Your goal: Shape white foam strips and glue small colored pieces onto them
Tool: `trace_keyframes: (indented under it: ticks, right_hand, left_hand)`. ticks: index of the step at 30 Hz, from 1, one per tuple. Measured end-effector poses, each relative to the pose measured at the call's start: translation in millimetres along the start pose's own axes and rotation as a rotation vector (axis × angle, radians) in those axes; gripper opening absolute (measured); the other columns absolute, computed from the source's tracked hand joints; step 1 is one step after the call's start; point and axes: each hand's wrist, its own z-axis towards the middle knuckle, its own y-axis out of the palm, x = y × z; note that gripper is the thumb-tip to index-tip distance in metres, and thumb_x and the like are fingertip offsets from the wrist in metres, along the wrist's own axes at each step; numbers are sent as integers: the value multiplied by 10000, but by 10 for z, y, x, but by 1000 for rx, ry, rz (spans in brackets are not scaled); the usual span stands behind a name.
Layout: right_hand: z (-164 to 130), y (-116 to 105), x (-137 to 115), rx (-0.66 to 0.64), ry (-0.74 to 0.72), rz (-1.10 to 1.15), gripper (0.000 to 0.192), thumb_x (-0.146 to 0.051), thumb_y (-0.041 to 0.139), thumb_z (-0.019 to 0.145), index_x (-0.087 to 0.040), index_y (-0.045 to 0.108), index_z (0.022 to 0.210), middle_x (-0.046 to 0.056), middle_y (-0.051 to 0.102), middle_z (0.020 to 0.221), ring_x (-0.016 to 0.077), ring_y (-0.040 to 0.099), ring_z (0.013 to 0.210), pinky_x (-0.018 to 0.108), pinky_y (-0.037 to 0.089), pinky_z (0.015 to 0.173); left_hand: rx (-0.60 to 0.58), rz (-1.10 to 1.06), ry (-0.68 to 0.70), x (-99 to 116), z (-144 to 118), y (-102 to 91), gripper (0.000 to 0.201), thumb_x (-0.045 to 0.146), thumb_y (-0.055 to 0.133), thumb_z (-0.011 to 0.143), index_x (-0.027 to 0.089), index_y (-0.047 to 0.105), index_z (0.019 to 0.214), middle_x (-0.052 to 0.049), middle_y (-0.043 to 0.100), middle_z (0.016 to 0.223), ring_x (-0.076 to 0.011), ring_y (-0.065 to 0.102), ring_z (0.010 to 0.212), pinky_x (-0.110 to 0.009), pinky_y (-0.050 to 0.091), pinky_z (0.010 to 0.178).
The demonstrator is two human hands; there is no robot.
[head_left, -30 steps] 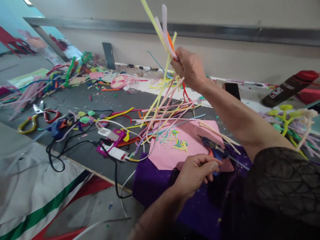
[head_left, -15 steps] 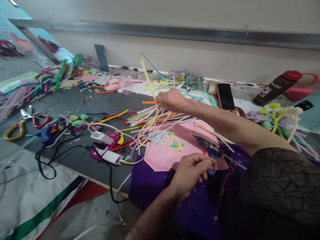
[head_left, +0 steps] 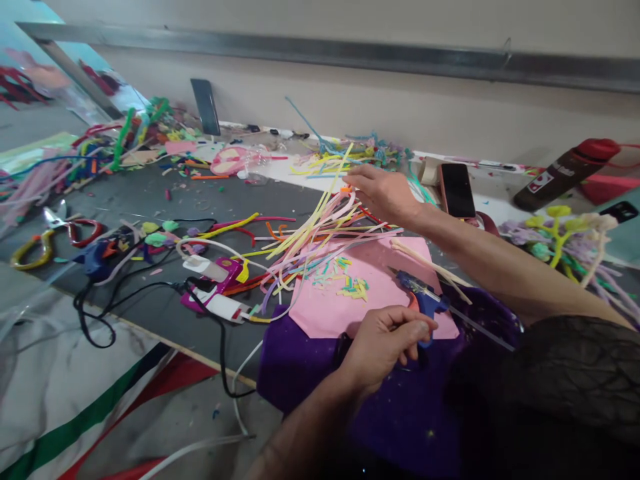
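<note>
My right hand (head_left: pixel 387 195) reaches over a loose heap of pipe cleaners (head_left: pixel 313 233). Its fingers are bent round some of them, with an orange end and pale pink strands at the fingertips; the exact grip is partly hidden. Low in front, my left hand (head_left: pixel 387 343) is pinched closed by the handle of a blue glue gun (head_left: pixel 425 300). Whatever lies between its thumb and finger is too small to name. The glue gun rests on a pink sheet (head_left: pixel 320 317), near small yellow and green cut bits (head_left: pixel 353 288). A purple cloth (head_left: pixel 295 360) lies below.
A white and magenta power strip (head_left: pixel 215 290) with black cables lies left of the sheet. Beyond it are another glue gun (head_left: pixel 97 259) and pliers (head_left: pixel 57 230). A phone (head_left: pixel 457 191), a dark bottle (head_left: pixel 560 177) and fuzzy flowers (head_left: pixel 555 233) stand at the right.
My right hand has moved right, and the yellow strand near it now leans the other way. My left hand stays pinched in almost the same place.
</note>
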Motion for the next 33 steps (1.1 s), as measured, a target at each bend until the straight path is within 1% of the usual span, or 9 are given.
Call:
trace_keyframes:
  ticks: [2, 5, 8, 12, 16, 19, 25, 29, 33]
  right_hand:
    - [-79, 11, 50, 2, 54, -31, 351, -217, 402, 854, -185, 541, 1175, 92, 542, 1192, 211, 534, 965, 272, 359, 676]
    - [-195, 86, 89, -84, 100, 3, 265, -253, 442, 839, -175, 621, 1019, 79, 617, 1026, 199, 558, 868, 268, 348, 659]
    - [-294, 222, 30, -247, -29, 136, 210, -249, 460, 831, -188, 657, 874, 37, 645, 880, 158, 560, 790, 242, 336, 632]
    - [-355, 416, -147, -341, -152, 116, 235, -252, 441, 839, -181, 653, 911, 66, 623, 946, 151, 549, 770, 234, 296, 562]
    - [-309, 559, -246, -390, -140, -6, 238, -236, 436, 819, -156, 651, 884, 93, 613, 948, 159, 546, 723, 242, 241, 502]
    - [-212, 568, -212, -391, -120, -10, 243, -214, 435, 813, -169, 651, 912, 84, 613, 969, 156, 550, 717, 238, 243, 496]
    - [99, 224, -16, -178, -42, 247, 178, -242, 512, 802, -176, 677, 804, 27, 631, 815, 141, 554, 746, 239, 329, 587]
    - [280, -25, 49, 16, 178, 527, 174, -295, 551, 785, -156, 640, 732, -2, 576, 625, 109, 519, 611, 225, 360, 542]
    - [357, -157, 71, 290, 352, 940, 149, -298, 528, 811, -179, 574, 734, -10, 572, 630, 78, 497, 542, 193, 362, 462]
  left_hand:
    - [5, 2, -9, 2, 1, 1, 188, 281, 596, 728, 118, 668, 790, -17, 599, 685, -25, 434, 441, -156, 282, 394]
    - [1, 3, -24, 8, 0, 5, 203, 295, 605, 720, 119, 669, 798, -19, 602, 696, -25, 435, 440, -157, 282, 396]
    - [-7, 10, -35, 9, -1, 7, 220, 311, 604, 721, 121, 670, 808, -21, 601, 693, -27, 435, 440, -158, 284, 397]
    - [-7, 23, -36, -2, 2, 6, 235, 326, 602, 723, 124, 674, 818, -26, 607, 696, -30, 434, 446, -157, 291, 401]
    - [-1, 22, -19, -11, 4, -2, 240, 319, 598, 726, 125, 678, 842, -20, 594, 679, -32, 434, 449, -153, 292, 396]
    - [1, 33, -18, -6, -1, -8, 234, 306, 598, 724, 123, 680, 845, -24, 599, 681, -35, 438, 450, -153, 297, 396]
    - [-17, 30, -8, 13, -19, -7, 213, 294, 582, 735, 131, 681, 831, -24, 602, 695, -31, 440, 452, -149, 298, 399]
    - [-6, 33, -15, 13, -16, -1, 227, 314, 596, 724, 127, 679, 824, -20, 596, 677, -33, 438, 448, -150, 296, 397]
    - [17, 15, -3, -4, 1, -12, 258, 349, 610, 717, 121, 674, 819, -20, 596, 676, -32, 435, 448, -152, 290, 397]
